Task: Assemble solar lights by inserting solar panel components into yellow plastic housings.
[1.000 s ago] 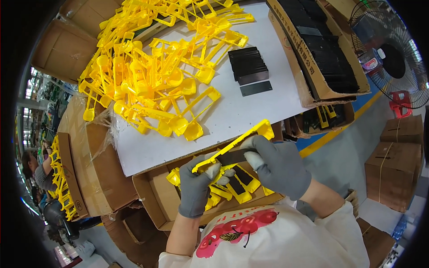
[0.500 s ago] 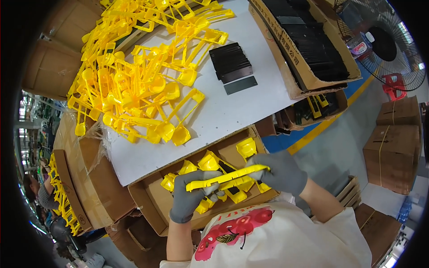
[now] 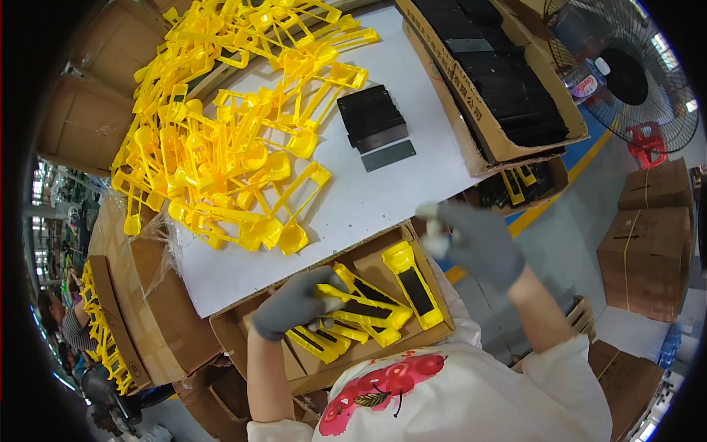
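My left hand, in a grey glove with pale fingertips, is over the cardboard box in front of me. Its fingers close on one end of a yellow plastic frame with a black strip, which lies tilted over similar pieces. Further right in that box, another yellow frame with a black insert lies apart from the others. My gloved right hand is raised beyond the box's right end, apart from the frames. Motion smears its fingers, so whether they grip anything is unclear.
A large heap of yellow plastic frames covers the white table's left side. Beside it sits a stack of black plates with one loose plate. An open carton of black plates and a standing fan are at the right.
The yellow frame that both hands held has gone down into the box, with the left hand on it. My right hand has let go and moved up and right.
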Motion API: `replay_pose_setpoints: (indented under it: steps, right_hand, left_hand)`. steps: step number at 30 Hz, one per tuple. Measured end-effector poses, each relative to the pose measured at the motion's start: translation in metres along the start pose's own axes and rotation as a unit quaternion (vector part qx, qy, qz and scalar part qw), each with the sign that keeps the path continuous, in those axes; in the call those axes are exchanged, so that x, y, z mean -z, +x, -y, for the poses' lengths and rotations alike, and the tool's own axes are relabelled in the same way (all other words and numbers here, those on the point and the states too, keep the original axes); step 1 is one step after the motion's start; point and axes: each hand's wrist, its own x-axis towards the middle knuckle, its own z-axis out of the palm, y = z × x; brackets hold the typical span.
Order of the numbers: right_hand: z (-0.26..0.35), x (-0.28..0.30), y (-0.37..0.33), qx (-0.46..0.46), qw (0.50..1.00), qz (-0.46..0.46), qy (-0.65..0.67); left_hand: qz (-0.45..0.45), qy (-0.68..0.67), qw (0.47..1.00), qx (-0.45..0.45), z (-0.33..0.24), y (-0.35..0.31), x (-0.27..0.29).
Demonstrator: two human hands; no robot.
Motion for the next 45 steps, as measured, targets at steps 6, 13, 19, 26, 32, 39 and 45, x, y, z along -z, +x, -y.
replay_pose_setpoints:
  steps: [6, 13, 19, 26, 32, 39, 45]
  right_hand:
    - [-0.034, -0.032, 0.113, 0.136, 0.969, -0.041, -0.204]
    - [-0.029, -0.042, 0.156, 0.087, 0.937, 0.058, -0.335]
    - [-0.036, -0.030, 0.161, 0.101, 0.950, 0.121, -0.270]
    - [0.020, 0.003, 0.103, -0.017, 0.977, -0.041, 0.209]
    - [0.065, -0.006, 0.032, -0.041, 0.916, 0.060, 0.394]
    - [0.068, -0.033, 0.006, -0.040, 0.951, 0.002, 0.305]
    - [0.071, -0.030, -0.005, 0.024, 0.970, -0.032, 0.241]
  left_hand:
    - [-0.258, 0.454, 0.846, -0.101, -0.024, 0.031, -0.031]
    - [-0.543, 0.460, 0.696, -0.096, -0.028, 0.025, 0.031]
    - [-0.555, 0.408, 0.705, -0.171, 0.025, 0.053, 0.062]
    - [-0.461, -0.159, 0.830, -0.270, 0.015, 0.009, 0.019]
    - [-0.268, -0.374, 0.848, -0.264, 0.013, -0.010, -0.029]
    - [-0.183, -0.410, 0.861, -0.240, 0.018, -0.026, -0.050]
    - [-0.224, -0.421, 0.847, -0.235, 0.018, -0.031, -0.057]
